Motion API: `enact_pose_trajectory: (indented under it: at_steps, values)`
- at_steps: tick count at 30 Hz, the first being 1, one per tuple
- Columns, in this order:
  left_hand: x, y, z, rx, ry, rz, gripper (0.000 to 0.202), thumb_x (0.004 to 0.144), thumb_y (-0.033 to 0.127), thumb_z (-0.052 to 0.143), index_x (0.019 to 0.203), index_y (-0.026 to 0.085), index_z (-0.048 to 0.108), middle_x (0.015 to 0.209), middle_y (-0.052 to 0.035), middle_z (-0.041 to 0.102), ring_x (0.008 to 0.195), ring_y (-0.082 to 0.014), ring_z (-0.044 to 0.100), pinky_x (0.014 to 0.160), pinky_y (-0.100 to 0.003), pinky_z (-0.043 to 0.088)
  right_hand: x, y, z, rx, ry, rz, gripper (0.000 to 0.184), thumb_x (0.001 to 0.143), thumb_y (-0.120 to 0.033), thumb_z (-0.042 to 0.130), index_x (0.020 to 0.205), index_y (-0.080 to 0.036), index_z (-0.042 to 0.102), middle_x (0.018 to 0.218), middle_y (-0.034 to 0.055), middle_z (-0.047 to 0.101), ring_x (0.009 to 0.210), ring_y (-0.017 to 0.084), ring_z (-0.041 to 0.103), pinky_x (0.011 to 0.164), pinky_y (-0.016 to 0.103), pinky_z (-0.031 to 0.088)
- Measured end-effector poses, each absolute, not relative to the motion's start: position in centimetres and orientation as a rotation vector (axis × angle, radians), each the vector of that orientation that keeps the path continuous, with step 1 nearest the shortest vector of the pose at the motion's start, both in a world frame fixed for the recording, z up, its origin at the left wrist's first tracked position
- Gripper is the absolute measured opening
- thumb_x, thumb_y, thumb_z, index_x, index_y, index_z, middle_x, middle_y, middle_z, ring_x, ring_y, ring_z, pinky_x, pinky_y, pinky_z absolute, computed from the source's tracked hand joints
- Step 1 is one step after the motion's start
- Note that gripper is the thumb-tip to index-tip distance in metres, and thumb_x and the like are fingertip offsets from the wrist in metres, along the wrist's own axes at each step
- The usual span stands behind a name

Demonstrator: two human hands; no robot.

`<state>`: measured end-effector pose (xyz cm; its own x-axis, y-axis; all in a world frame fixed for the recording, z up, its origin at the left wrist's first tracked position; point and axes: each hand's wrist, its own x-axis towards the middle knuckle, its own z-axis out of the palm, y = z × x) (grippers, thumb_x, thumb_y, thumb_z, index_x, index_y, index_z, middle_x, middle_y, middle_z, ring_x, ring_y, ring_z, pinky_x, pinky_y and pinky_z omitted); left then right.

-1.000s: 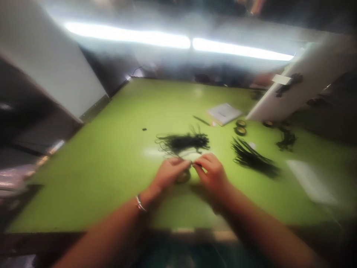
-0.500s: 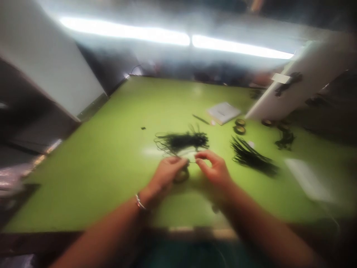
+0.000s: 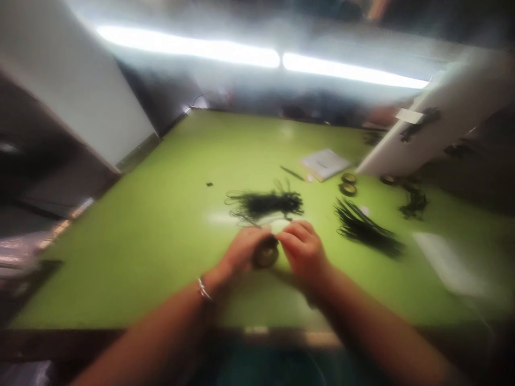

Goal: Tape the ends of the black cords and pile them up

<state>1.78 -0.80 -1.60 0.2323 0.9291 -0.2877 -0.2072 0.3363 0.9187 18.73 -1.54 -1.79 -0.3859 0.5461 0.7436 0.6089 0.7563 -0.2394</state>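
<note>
both hands pinch a small round dark tape roll (image 3: 265,255) between them: left hand (image 3: 241,252) beside it, right hand (image 3: 303,249) opposite, on the smooth green table (image 3: 161,241).

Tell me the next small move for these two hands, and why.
Probably: grip the roll with the left hand and draw the right hand slightly away to pull an end out. The left fingers curl over the roll, the right fingertips meet them, and the black wire bundle lies just beyond. Blur hides whether an end is pinched.
</note>
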Motion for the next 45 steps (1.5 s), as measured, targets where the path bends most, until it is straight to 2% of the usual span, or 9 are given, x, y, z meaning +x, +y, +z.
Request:
enact_pose_trajectory:
  at_steps: [5,12,16,20,23,26,31,40,45]
  values:
    - [1.8,-0.8,-1.9,0.882,1.023,0.909,0.04,0.067,0.044,0.077,0.057,0.011,0.057,0.047,0.004,0.045,0.044,-0.0057,0.037,0.043,-0.02,0.028,19.0,-1.7,-1.8,-0.827,-2.214,-0.312,0.022,0.086,-0.008,0.055,0.098,-0.021,0.068,0.082,0.0059,0.066,0.088,0.021,0.056,0.082,0.037,0.05]
    - [1.9,-1.1,-2.3,0.996,1.095,1.002,0.028,0.077,0.039,0.069,0.072,0.012,0.066,0.053,0.0015,0.054,0.045,-0.0072,0.044,0.045,-0.02,0.033,19.9,-1.4,-0.5,-1.063,-1.816,0.352,0.017,0.086,-0.018,0.059,0.099,-0.023,0.069,0.098,0.0055,0.069,0.094,0.02,0.063,0.085,0.037,0.052]
    - [2.2,-1.3,-2.6,1.221,1.152,1.142,0.02,0.078,0.035,0.069,0.076,0.015,0.069,0.064,-0.0013,0.063,0.06,-0.012,0.056,0.058,-0.023,0.045,19.1,-1.8,-0.5,-1.147,-1.832,0.518,0.009,0.085,-0.019,0.061,0.09,-0.021,0.068,0.088,0.0034,0.071,0.083,0.018,0.065,0.079,0.033,0.052]
    - [2.3,-1.4,-2.4,1.315,1.155,1.187,0.02,0.075,0.035,0.072,0.077,0.015,0.069,0.064,-0.0008,0.063,0.059,-0.012,0.054,0.056,-0.022,0.043,18.1,-2.2,-1.2,-1.159,-1.978,0.28,0.013,0.086,-0.013,0.054,0.08,-0.02,0.063,0.076,0.0037,0.066,0.074,0.018,0.057,0.07,0.032,0.048]
    - [2.2,-1.4,-1.9,1.154,1.111,1.042,0.031,0.076,0.043,0.069,0.069,0.013,0.066,0.053,0.0012,0.055,0.048,-0.0097,0.045,0.047,-0.022,0.035,18.0,-2.0,-1.6,-1.119,-2.068,-0.035,0.016,0.086,-0.011,0.05,0.076,-0.019,0.059,0.071,0.0054,0.06,0.074,0.02,0.052,0.069,0.034,0.045]
    - [2.1,-1.2,-1.2,0.95,1.026,0.919,0.036,0.073,0.046,0.071,0.061,0.013,0.061,0.049,0.0028,0.049,0.045,-0.008,0.039,0.046,-0.023,0.031,18.4,-1.9,-1.8,-0.997,-2.168,-0.195,0.017,0.088,-0.011,0.049,0.077,-0.02,0.059,0.071,0.0053,0.058,0.078,0.021,0.05,0.078,0.037,0.047]
    - [2.0,-1.1,-0.8,0.779,0.964,0.935,0.029,0.062,0.033,0.077,0.056,0.013,0.057,0.054,0.0035,0.049,0.049,-0.0068,0.037,0.048,-0.022,0.03,18.9,-1.8,-1.8,-0.813,-2.287,-0.257,0.02,0.09,-0.009,0.048,0.093,-0.022,0.063,0.079,0.005,0.062,0.088,0.021,0.054,0.093,0.041,0.047]
    - [1.4,-1.1,-1.8,1.316,1.14,1.045,0.019,0.079,0.032,0.066,0.069,0.016,0.067,0.063,-0.0017,0.058,0.059,-0.0134,0.051,0.055,-0.025,0.037,19.4,-1.4,-1.0,-1.041,-1.948,0.556,0.014,0.092,-0.021,0.053,0.099,-0.02,0.064,0.093,0.005,0.07,0.086,0.017,0.064,0.077,0.032,0.053]
    - [1.8,-1.1,-1.6,1.641,1.177,1.129,0.02,0.081,0.031,0.065,0.067,0.016,0.068,0.07,-0.005,0.062,0.07,-0.0171,0.055,0.066,-0.028,0.042,18.6,-1.9,-1.3,-1.092,-2.056,0.49,0.014,0.09,-0.013,0.052,0.091,-0.02,0.064,0.086,0.0043,0.07,0.079,0.017,0.063,0.073,0.03,0.05]
